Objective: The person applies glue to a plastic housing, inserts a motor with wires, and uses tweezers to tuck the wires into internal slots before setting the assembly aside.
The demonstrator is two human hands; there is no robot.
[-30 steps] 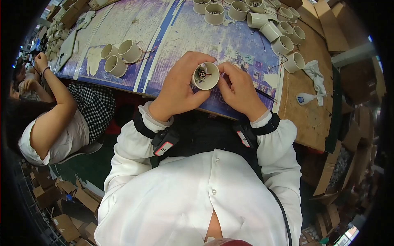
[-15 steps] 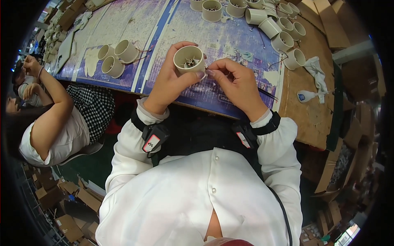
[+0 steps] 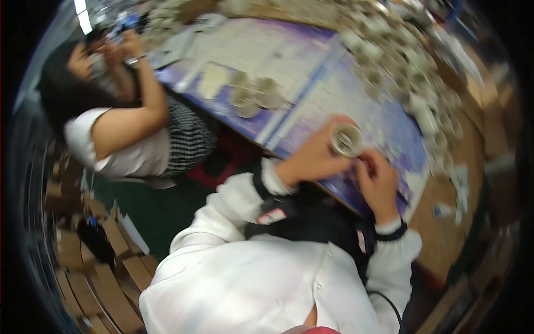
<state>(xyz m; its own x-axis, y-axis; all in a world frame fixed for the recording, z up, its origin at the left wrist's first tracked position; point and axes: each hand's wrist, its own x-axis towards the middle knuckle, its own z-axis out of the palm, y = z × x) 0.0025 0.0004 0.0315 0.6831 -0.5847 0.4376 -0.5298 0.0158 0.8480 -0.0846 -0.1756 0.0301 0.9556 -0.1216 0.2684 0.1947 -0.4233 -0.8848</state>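
My left hand (image 3: 316, 155) is wrapped around a small cream-coloured round cup (image 3: 345, 130), held tilted above the table's front edge with its mouth facing up. Something small and dark lies inside the cup, too blurred to name. Thumb and fingers of my right hand (image 3: 380, 181) are pinched together at the cup's right side. Whatever they pinch is too small and smeared to make out. Three similar cups (image 3: 245, 104) stand in a cluster on the table to the left.
Many more cream cups (image 3: 400, 83) crowd the table's right side. A white cloth (image 3: 460, 186) and a small white bottle (image 3: 443, 210) lie near the right edge. At the left sits a co-worker (image 3: 130, 131) with raised hands. Cardboard boxes (image 3: 105, 289) fill the lower left.
The view has swung, so the table, co-worker and both hands appear shifted right and lower, and the picture is blurred. My left hand still holds the cup, and my right hand stays pinched beside it.
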